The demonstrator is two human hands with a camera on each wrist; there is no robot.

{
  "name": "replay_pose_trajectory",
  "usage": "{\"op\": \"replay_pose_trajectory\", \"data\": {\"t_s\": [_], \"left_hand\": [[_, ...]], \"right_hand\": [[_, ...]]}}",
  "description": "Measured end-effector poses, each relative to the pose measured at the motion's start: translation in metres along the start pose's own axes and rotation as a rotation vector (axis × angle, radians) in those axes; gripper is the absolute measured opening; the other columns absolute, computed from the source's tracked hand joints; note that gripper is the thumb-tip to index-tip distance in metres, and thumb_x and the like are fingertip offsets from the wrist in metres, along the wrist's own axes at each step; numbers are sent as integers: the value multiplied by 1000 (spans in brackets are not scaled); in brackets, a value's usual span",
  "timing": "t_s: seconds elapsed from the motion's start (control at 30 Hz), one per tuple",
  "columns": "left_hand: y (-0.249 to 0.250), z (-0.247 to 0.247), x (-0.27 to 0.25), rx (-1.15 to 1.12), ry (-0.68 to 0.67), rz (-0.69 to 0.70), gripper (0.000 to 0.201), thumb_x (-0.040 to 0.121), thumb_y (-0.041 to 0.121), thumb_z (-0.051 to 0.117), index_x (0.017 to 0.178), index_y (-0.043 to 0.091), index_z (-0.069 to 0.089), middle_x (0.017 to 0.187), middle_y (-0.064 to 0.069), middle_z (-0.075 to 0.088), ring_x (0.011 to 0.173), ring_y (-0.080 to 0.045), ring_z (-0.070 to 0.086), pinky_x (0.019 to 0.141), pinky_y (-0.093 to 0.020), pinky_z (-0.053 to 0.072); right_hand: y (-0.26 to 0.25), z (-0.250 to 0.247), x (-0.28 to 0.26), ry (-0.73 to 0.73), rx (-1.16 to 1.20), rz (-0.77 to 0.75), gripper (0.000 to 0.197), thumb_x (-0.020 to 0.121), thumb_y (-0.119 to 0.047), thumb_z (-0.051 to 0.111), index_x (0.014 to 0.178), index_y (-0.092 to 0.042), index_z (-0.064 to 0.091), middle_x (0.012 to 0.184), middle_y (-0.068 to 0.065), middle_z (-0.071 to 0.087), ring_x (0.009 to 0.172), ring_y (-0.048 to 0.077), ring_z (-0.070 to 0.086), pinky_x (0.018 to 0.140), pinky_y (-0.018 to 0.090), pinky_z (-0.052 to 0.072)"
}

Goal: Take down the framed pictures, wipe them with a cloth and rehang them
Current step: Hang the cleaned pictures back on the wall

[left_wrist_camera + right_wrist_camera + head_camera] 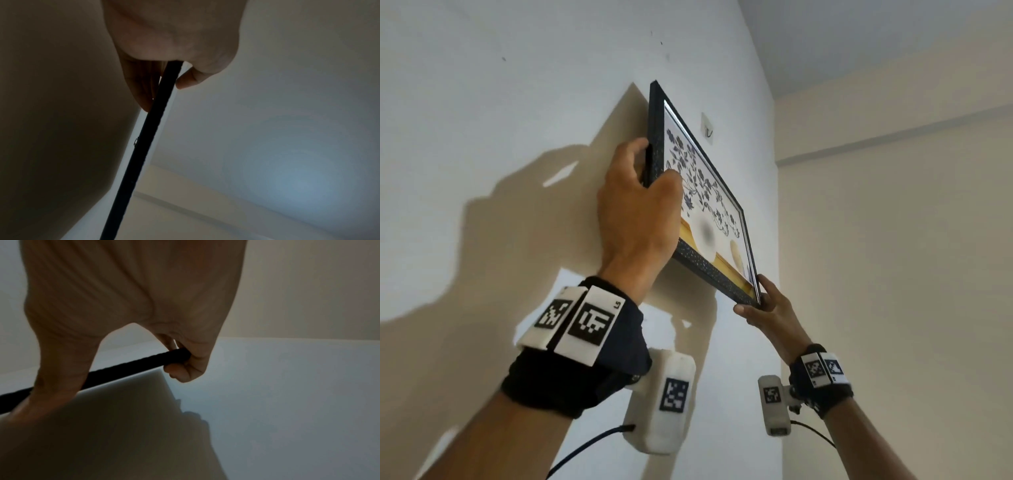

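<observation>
A framed picture [705,192] with a dark speckled frame and a blue flower print is held up against the white wall [517,102], its right side angled away from it. My left hand [640,205] grips its left edge, thumb on the front and fingers behind. In the left wrist view the thin dark frame edge [144,146] runs between thumb and fingers of the left hand [164,89]. My right hand [767,308] pinches the lower right corner. The right wrist view shows the right hand [185,368] curled round the frame bar [127,368]. No cloth is in view.
A small wall hook on a pale plate [708,128] sits on the wall just behind the picture's upper right part. A second wall [893,240] meets this one in a corner at the right. The ceiling [859,41] is close above.
</observation>
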State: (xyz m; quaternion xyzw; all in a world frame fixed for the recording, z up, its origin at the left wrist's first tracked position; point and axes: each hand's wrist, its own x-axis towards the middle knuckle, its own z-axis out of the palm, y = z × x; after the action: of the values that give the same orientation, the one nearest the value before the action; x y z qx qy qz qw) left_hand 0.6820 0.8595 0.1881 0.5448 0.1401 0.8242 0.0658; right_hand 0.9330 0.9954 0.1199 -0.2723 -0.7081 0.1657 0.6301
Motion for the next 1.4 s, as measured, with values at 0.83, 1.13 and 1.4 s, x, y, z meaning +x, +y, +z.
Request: {"op": "replay_pose_trajectory", "data": {"t_s": [0.83, 1.13, 1.4], "left_hand": [[-56, 8, -23, 53, -147, 77, 81, 90, -6, 50, 164, 23, 35, 152, 8, 58, 135, -11, 57, 108, -23, 48], [-46, 15, -31, 68, -300, 200, 82, 99, -1, 52, 169, 27, 21, 165, 13, 42, 146, 4, 42, 107, 3, 31], [-37, 21, -35, 58, -386, 237, 79, 103, 8, 53, 170, 28, 18, 142, 21, 51, 110, 16, 57, 90, 2, 42]], "right_hand": [[51, -10, 58, 124, 91, -87, 101, 54, -24, 98, 139, -37, 45, 124, 2, 71, 107, 16, 71, 84, 23, 55], [44, -21, 50, 92, 194, -51, 125, 43, -35, 100, 151, -29, 39, 96, -1, 75, 80, 12, 66, 85, 35, 48], [44, -33, 47, 50, 247, 7, 98, 62, -20, 89, 148, -26, 43, 107, 4, 71, 92, 18, 59, 86, 35, 49]]}}
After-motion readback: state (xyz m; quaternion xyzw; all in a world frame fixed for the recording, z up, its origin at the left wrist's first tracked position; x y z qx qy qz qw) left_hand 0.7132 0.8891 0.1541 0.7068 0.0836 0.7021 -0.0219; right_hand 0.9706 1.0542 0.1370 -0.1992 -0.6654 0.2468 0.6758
